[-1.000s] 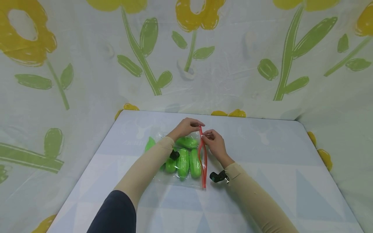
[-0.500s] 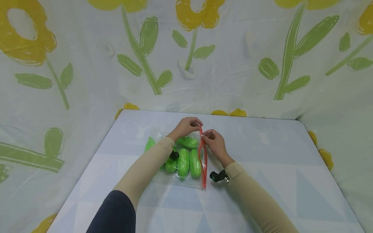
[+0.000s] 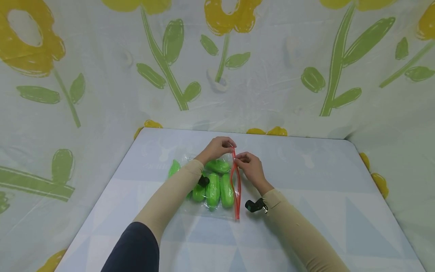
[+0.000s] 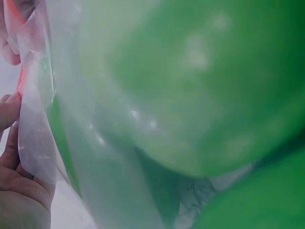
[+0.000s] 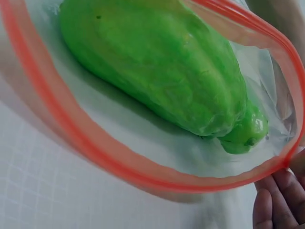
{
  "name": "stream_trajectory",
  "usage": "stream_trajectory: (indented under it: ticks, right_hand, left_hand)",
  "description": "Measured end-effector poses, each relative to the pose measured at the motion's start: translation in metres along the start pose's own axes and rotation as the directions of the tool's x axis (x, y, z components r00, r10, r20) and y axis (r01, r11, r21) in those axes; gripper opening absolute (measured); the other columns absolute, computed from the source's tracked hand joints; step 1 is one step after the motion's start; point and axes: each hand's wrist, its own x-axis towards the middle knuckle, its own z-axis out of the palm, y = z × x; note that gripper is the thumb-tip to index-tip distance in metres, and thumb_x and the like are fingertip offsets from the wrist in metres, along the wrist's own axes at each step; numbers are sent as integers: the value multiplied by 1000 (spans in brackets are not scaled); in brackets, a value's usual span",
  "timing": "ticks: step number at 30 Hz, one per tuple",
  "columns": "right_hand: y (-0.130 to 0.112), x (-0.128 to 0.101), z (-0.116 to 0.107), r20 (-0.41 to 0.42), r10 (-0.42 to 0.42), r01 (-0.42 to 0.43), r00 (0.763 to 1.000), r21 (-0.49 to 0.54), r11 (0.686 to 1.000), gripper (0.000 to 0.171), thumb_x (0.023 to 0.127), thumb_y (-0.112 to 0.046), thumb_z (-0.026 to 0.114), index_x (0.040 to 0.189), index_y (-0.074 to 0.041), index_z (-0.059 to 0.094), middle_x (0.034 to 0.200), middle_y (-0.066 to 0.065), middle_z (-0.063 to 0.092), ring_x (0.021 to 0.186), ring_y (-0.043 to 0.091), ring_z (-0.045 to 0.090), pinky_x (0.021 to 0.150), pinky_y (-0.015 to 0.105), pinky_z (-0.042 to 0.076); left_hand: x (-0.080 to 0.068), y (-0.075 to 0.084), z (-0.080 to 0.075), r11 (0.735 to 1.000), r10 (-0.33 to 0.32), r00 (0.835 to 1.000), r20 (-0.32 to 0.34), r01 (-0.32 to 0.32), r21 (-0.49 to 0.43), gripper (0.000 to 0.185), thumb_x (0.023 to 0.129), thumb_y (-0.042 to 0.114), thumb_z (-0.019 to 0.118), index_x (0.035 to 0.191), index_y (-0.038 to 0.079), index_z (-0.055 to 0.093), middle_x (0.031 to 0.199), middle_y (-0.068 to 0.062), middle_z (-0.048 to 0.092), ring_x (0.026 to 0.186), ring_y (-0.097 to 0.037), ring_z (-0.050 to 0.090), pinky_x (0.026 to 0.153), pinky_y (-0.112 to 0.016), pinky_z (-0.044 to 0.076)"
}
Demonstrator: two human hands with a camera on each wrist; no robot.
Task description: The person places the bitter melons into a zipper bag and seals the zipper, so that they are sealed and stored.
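A clear zip bag (image 3: 221,215) with a red zip strip (image 3: 238,196) lies on the table. Several long, glossy green vegetable-shaped pieces (image 3: 213,190) are inside; their exact kind is unclear. My left hand (image 3: 216,148) pinches the far end of the strip, its forearm crossing over the bag. Just nearer, my right hand (image 3: 250,166) pinches the same strip between thumb and fingers. Below that grip the two red edges bow apart, and in the right wrist view the bag's mouth gapes around one green piece (image 5: 157,71). Green shapes (image 4: 214,86) behind plastic fill the left wrist view.
The pale table (image 3: 306,226) has a triangle pattern and ends at a far edge behind the hands. A flower-printed curtain (image 3: 265,94) surrounds it. A small black camera (image 3: 256,206) hangs at the right wrist, another black camera (image 3: 204,181) at the left.
The red strip and my right fingers have shifted slightly left and nearer. My left hand stays almost where it was, and both hands still pinch the strip.
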Motion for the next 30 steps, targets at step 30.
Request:
stream_trajectory:
  ticks: [30]
  right_hand:
    - [14,-77,-16,212,61,-39,975,-108,993,14,81,-28,72,87,-18,66,75,-2,65,66,16,57,55,28,48]
  left_hand:
    - [0,-3,-5,999,-37,999,-30,36,-35,23,91,19,61,111,7,64,94,0,66,90,-16,62,78,-32,50]
